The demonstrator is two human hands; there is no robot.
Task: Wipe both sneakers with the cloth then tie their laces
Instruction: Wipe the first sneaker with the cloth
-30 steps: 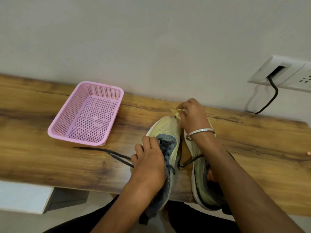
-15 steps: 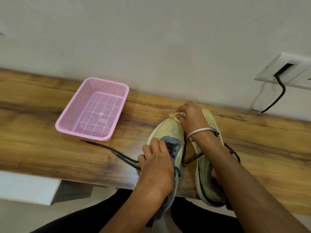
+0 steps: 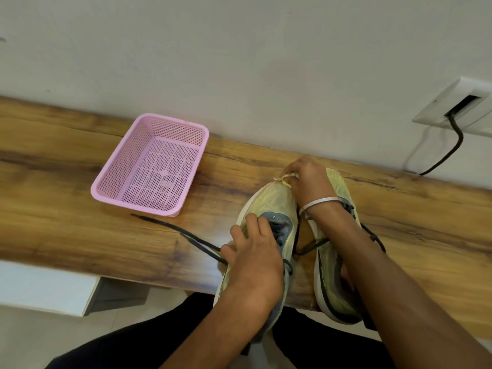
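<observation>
Right hand (image 3: 306,182) pinches cloth (image 3: 286,179) at left sneaker's (image 3: 274,201) toe.

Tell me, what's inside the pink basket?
Nothing shows inside the pink basket. Its holey floor and walls are bare all the way across, and no hand or shoe covers any part. It sits on the wooden table.
</observation>
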